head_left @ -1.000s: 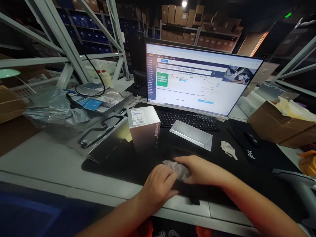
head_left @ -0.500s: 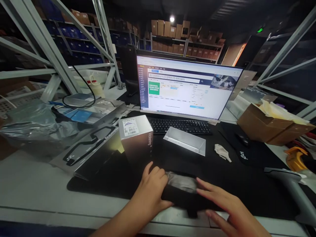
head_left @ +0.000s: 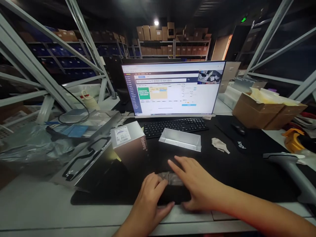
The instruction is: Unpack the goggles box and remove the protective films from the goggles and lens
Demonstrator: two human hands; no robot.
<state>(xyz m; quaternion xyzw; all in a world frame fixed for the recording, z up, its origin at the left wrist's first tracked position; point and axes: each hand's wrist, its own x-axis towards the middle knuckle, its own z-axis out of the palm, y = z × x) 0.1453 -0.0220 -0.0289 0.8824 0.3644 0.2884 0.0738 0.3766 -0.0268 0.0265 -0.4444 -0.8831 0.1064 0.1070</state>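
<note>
A dark, box-like object (head_left: 172,195) lies at the front edge of the black desk mat, with a crumpled grey wrapped piece (head_left: 174,178) on its top. My left hand (head_left: 148,196) grips its left end, fingers over the top and thumb on the near side. Over the right end reaches my right hand (head_left: 201,184), fingers stretched out and apart, thumb low at the near side. Both hands hide much of the object, so its kind is unclear. Beyond them sits an open, shallow clear-grey tray (head_left: 181,141). To the left stands a silver-and-brown carton (head_left: 130,144) with a white label.
A monitor (head_left: 172,92) and keyboard (head_left: 175,126) stand behind. On the left are a flat printed box (head_left: 85,161) and plastic bags (head_left: 37,141). Rightward lie a crumpled white scrap (head_left: 220,145), a mouse (head_left: 238,129), a scanner (head_left: 283,164) and open cardboard boxes (head_left: 259,112).
My right hand has moved left and inward over the dark object, its fingers now beyond the top. The object's strap-like near end no longer shows. The camera view has shifted slightly.
</note>
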